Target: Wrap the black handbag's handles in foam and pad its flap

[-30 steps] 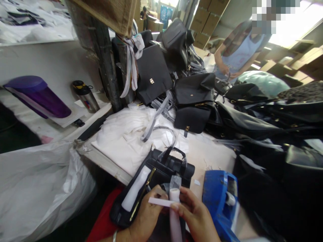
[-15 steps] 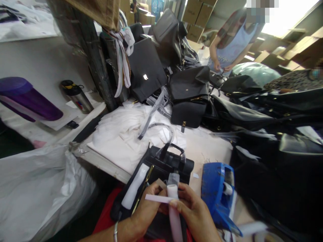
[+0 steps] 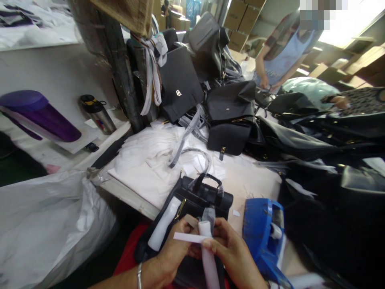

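Directly over the bag (image 3: 192, 196), the right hand (image 3: 230, 245) pinched tape (image 3: 188, 238) against a strap (image 3: 209, 267), the left hand (image 3: 175, 248) curled, its hold unclear.

Beyond the hands (image 3: 177, 245) spread a pale counter (image 3: 255, 174); ahead-left rose a dark post (image 3: 120, 64); far ahead-right, a bright window (image 3: 350, 26) shone above cartons (image 3: 369, 64).

Single head-worn view, forward and down, from close above the fingers (image 3: 214, 245), worktable (image 3: 249, 180) beyond.
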Available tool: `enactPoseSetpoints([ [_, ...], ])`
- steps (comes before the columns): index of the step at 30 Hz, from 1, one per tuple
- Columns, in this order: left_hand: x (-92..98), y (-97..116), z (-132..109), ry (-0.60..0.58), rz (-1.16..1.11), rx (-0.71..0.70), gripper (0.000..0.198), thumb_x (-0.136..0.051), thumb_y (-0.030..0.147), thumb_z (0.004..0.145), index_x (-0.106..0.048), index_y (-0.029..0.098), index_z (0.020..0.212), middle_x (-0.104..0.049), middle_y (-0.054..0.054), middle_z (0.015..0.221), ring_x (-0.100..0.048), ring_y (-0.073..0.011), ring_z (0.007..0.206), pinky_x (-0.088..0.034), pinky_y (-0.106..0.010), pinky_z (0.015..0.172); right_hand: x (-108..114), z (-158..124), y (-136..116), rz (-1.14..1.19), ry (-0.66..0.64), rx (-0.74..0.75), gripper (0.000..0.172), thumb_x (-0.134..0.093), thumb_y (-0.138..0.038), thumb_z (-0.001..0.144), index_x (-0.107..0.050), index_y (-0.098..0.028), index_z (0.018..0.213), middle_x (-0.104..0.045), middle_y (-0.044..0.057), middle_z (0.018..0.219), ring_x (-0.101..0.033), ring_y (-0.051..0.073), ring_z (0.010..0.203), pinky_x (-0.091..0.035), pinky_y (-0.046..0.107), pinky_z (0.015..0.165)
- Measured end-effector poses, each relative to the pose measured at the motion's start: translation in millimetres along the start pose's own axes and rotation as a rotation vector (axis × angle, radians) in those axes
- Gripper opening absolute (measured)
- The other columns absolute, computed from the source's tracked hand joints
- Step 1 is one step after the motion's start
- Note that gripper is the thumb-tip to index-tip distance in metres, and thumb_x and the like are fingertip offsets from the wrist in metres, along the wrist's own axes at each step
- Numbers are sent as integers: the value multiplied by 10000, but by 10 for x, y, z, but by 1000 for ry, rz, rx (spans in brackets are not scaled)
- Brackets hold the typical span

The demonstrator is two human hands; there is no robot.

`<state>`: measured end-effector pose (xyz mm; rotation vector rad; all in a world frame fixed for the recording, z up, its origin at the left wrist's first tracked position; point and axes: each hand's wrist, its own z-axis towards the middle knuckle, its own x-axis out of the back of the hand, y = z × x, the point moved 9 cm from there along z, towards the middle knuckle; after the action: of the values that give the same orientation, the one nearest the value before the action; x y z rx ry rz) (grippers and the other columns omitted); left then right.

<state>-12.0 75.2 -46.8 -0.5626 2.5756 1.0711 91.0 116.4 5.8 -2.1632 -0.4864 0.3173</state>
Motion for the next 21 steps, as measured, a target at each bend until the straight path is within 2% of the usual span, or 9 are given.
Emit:
enactPoseSetpoints([
  [5, 7, -18, 1, 18, -27, -35, 299, -667, 427, 799, -523, 169, 840, -673, -43, 781, -657, -201, 664, -511, -295, 591, 13, 44, 0, -52, -1, 5, 238, -679, -212, 781, -536, -215, 971, -696, 28, 946, -680, 218, 880, -515, 294, 749],
  [11, 32, -39, -9, 19, -4, -160, 207, -661, 325, 821, -520, 175, 804, -624, -9, 766, -619, -179, 702, -506, -275, 608, 44, 78, -23, -164, 44, -14, 229, -684, -188, 742, -510, -220, 887, -689, 18, 877, -685, 222, 806, -526, 301, 701],
  [16, 44, 6, -30, -21, -14, -167, 261, -674, 381, 834, -516, 175, 803, -607, -5, 774, -633, -195, 732, -531, -306, 655, 25, 41, -13, -86, 23, -11, 226, -662, -204, 771, -513, -218, 941, -705, 50, 981, -699, 231, 872, -539, 330, 760],
  [21, 21, 46, -35, -67, -19, -154, 280, -712, 384, 807, -529, 172, 811, -620, -9, 771, -649, -205, 739, -535, -308, 672, 44, 26, 23, -32, 20, 5, 232, -657, -219, 781, -505, -222, 957, -707, 43, 959, -700, 233, 889, -527, 306, 737],
])
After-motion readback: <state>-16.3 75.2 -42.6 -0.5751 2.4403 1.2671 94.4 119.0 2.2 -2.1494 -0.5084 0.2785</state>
